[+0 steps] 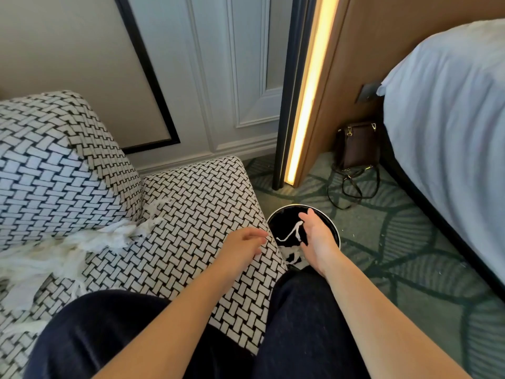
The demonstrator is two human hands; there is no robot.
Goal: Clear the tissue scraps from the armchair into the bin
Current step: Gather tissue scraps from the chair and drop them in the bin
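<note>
Woven armchair (191, 214): black-and-white pattern, seen at the left, with its right front corner just beside the bin.
Scraps (90, 242): white tissue is strewn over the left part of the seat, up to the back cushion.
Bin (281, 217): round and black, set on the carpet (396, 242) right of the armchair; white pieces (292, 255) are seen inside at its near side.
Strip (288, 234): a thin white length is seen over the bin's mouth, its upper end at the right fingertips.
Right hand (317, 236): held over the bin, fingers pointed down; whether the strip is pinched or let go cannot be told.
Left hand (243, 244): laid on the armchair's right edge, fingers loosely spread, nothing held.
Bag (358, 146): brown, stood on the far carpet beside the bed (451, 119).
</note>
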